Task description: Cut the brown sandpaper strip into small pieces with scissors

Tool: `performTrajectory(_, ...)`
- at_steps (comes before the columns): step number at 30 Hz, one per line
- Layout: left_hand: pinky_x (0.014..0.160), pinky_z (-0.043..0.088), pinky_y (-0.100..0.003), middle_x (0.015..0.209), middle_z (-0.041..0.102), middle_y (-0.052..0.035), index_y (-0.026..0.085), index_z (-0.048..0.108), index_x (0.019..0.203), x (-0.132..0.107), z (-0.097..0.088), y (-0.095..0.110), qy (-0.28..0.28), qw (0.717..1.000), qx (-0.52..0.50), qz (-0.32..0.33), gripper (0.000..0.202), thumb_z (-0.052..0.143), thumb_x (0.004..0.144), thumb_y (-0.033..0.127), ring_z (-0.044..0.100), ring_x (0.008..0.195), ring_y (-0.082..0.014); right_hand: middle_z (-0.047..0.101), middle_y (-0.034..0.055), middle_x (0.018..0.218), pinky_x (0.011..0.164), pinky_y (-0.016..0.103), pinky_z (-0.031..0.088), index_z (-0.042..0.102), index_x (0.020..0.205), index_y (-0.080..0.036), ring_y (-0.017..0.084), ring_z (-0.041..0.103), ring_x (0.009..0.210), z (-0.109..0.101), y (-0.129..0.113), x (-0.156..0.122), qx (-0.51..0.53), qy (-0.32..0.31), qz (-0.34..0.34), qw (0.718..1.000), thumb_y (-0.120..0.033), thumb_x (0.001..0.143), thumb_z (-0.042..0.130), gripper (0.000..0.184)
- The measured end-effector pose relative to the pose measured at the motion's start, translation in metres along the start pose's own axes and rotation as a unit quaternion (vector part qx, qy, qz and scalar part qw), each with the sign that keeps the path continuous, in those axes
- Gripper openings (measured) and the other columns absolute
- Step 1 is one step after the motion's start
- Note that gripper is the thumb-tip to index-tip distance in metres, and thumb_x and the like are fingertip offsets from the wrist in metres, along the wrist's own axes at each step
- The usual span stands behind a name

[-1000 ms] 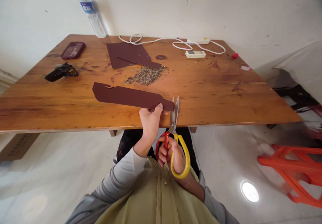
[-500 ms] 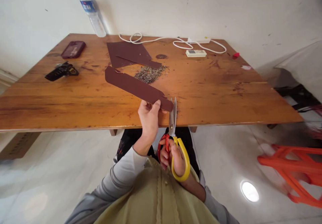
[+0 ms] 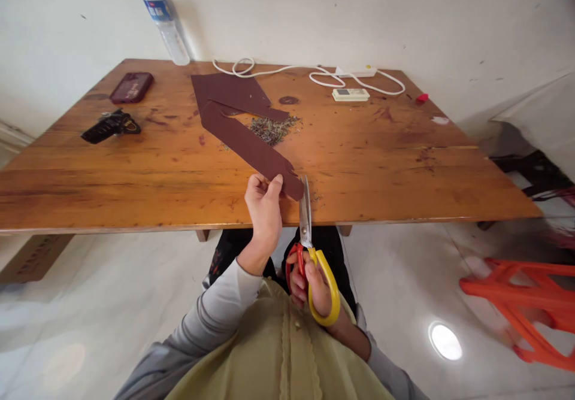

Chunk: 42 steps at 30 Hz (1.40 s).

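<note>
Dark-brown long paper strip (image 3: 249, 145) was pinched at its near end between thumb and fingers of the left hand (image 3: 265, 208), over the near edge of the brown wooden table (image 3: 404, 166); its far end was angled up-left onto the flat dark-brown paper sheet (image 3: 229, 88). Red-and-yellow-handled steel scissors (image 3: 312, 256) were gripped by the right hand (image 3: 309, 289), fingers curled through the loops, blades almost closed, tips right at the strip's near end. Small pile of greyish cuttings (image 3: 276, 127) was seen just beside the strip.
</note>
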<state>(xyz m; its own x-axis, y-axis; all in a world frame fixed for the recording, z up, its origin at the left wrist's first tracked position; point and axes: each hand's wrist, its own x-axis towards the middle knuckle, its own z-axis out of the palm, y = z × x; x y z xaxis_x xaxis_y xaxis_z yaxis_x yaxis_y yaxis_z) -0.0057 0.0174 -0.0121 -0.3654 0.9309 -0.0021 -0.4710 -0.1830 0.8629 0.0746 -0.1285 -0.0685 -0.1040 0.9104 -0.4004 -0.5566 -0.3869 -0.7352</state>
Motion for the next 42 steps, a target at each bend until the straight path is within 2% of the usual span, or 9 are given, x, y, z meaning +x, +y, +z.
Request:
performTrajectory(4,0.061,0.046,-0.023,0.073,0.058,0.0044,0.022,0.055,0.074,0.003,-0.001,-0.002,0.012,1.000,0.010,0.003,0.029,0.083,0.074,0.031,0.054,0.065,-0.0099,0.042,-0.0136,0.051,0.031,0.016,0.028,0.067,0.089,-0.021,0.005,0.027,0.036,-0.006,0.001,-0.002,-0.029,-0.006,-0.002,1.000,-0.087,0.068,0.080,0.070)
performTrajectory(11,0.063,0.044,-0.024,0.074,0.059,0.0039,0.022,0.060,0.075,0.005,0.000,-0.003,0.017,1.000,0.010,0.015,0.025,0.083,0.071,0.032,0.053,0.067,-0.0106,0.039,-0.0145,0.049,0.032,0.017,0.026,0.065,0.084,-0.022,0.005,0.026,0.037,-0.002,-0.010,-0.006,-0.064,0.009,0.023,0.998,-0.090,0.058,0.082,0.075)
performTrajectory(17,0.059,0.043,-0.024,0.073,0.063,0.0035,0.021,0.065,0.077,0.006,-0.001,-0.002,0.014,1.000,0.002,0.010,0.023,0.083,0.072,0.033,0.053,0.062,-0.0099,0.040,-0.0146,0.050,0.033,0.019,0.026,0.063,0.086,-0.022,0.006,0.027,0.037,-0.005,-0.011,-0.009,-0.086,0.001,0.023,0.996,-0.082,0.070,0.081,0.064)
performTrajectory(24,0.074,0.053,-0.026,0.083,0.072,0.0007,0.020,0.072,0.083,0.007,-0.002,-0.003,0.008,1.000,-0.003,0.011,0.017,0.083,0.076,0.031,0.065,0.075,-0.0126,0.041,-0.0131,0.050,0.037,0.020,0.026,0.067,0.087,-0.021,0.006,0.028,0.038,-0.017,-0.004,-0.013,-0.121,0.006,-0.011,0.993,-0.075,0.082,0.075,0.055)
performTrajectory(30,0.075,0.056,-0.027,0.086,0.077,-0.0007,0.022,0.077,0.086,0.008,-0.001,-0.004,0.024,1.000,0.000,0.010,0.014,0.082,0.077,0.031,0.069,0.077,-0.0138,0.044,-0.0116,0.047,0.037,0.021,0.029,0.067,0.086,-0.021,0.008,0.033,0.036,-0.028,0.000,-0.012,-0.189,0.010,-0.024,0.982,-0.055,0.095,0.068,0.035)
performTrajectory(34,0.080,0.058,-0.029,0.089,0.078,-0.0014,0.022,0.080,0.088,0.009,0.000,-0.005,0.025,1.000,-0.007,0.014,0.017,0.084,0.076,0.032,0.071,0.081,-0.0150,0.044,-0.0115,0.045,0.037,0.021,0.026,0.064,0.081,-0.022,0.008,0.033,0.034,-0.026,-0.006,-0.012,-0.218,0.018,-0.024,0.976,-0.045,0.095,0.067,0.027)
performTrajectory(38,0.079,0.059,-0.029,0.089,0.079,-0.0017,0.023,0.081,0.088,0.009,0.000,-0.005,0.023,0.999,-0.017,0.016,0.019,0.085,0.073,0.033,0.071,0.080,-0.0153,0.042,-0.0115,0.042,0.036,0.022,0.026,0.062,0.078,-0.023,0.009,0.032,0.034,-0.022,-0.013,-0.012,-0.251,0.026,-0.011,0.968,-0.048,0.093,0.064,0.029)
performTrajectory(42,0.079,0.058,-0.031,0.087,0.077,-0.0016,0.022,0.077,0.089,0.009,-0.001,-0.004,0.007,1.000,-0.005,0.004,0.022,0.085,0.074,0.037,0.070,0.080,-0.0162,0.041,-0.0117,0.045,0.037,0.023,0.026,0.064,0.083,-0.023,0.010,0.033,0.036,-0.028,-0.009,-0.011,-0.259,0.028,-0.009,0.965,-0.048,0.094,0.065,0.028)
